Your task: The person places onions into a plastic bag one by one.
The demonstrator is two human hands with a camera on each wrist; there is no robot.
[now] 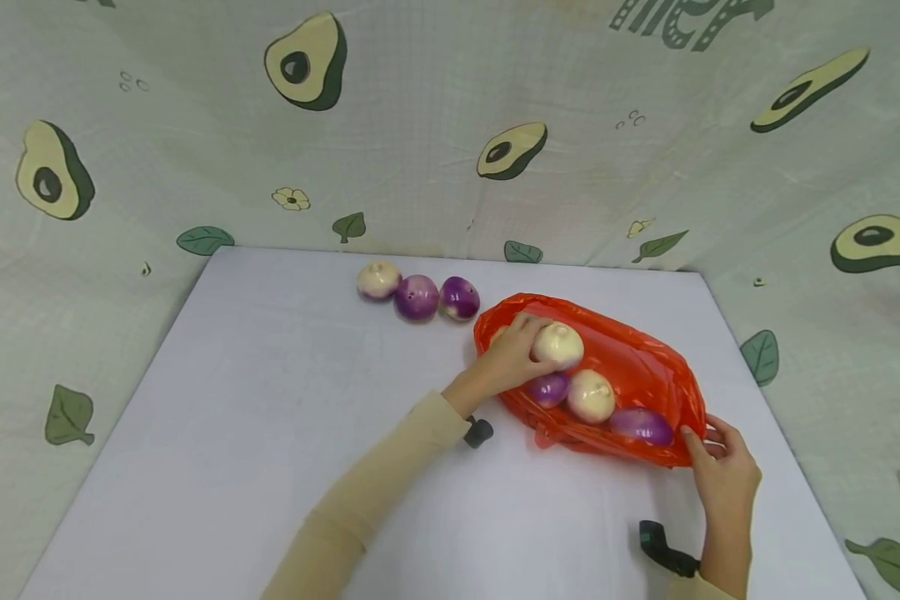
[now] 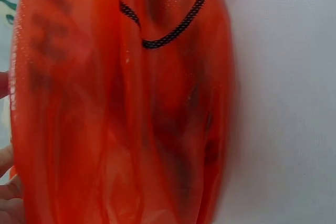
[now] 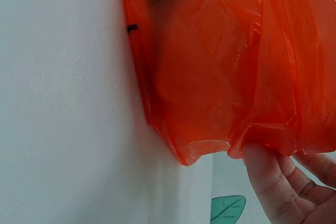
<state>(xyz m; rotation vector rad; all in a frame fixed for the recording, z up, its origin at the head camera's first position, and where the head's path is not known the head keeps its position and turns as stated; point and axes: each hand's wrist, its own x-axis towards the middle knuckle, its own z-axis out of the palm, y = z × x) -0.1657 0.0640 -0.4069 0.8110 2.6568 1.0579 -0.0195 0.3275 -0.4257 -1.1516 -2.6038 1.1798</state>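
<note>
A red plastic bag [image 1: 630, 354] lies with its mouth spread wide on the white table. Inside it are several purple-and-white turnips, among them a pale one [image 1: 591, 396] and a purple one [image 1: 642, 426]. My left hand [image 1: 512, 354] reaches over the bag's left rim and grips a whitish turnip [image 1: 558, 346] above the others. At the bag's right end, my right hand [image 1: 723, 467] pinches the rim between thumb and fingers. In the left wrist view the bag's side [image 2: 126, 103] hides most of the hand. The right wrist view shows the fingers [image 3: 268, 182] at the bag's edge.
Three more turnips sit in a row behind and left of the bag: a whitish one [image 1: 379, 280], a purple one [image 1: 417, 298] and a darker purple one [image 1: 460, 298]. An avocado-print cloth [image 1: 420, 125] hangs behind the white table [image 1: 270, 375].
</note>
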